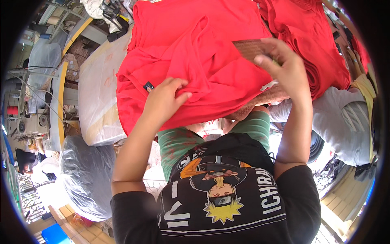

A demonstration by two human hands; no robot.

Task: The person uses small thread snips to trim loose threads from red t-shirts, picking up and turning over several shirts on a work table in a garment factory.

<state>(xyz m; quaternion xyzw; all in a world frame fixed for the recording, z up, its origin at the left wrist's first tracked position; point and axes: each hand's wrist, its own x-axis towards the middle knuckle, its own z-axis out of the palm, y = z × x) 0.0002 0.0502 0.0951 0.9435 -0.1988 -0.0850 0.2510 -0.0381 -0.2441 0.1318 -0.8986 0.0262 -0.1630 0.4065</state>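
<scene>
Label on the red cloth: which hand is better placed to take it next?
Left, most likely: the left hand is right beside the label, thumb and fingers apart, while the right hand is across the red cloth and holds a brown piece.

red cloth [219, 69]: rumpled, folds raised | brown piece [246, 49]: thin, corner pointing left, over cloth

My desk [99, 87], pale, plastic-covered along left edge: red cloth [162, 61], spread; layered red pile [313, 44], toward right edge.
</scene>
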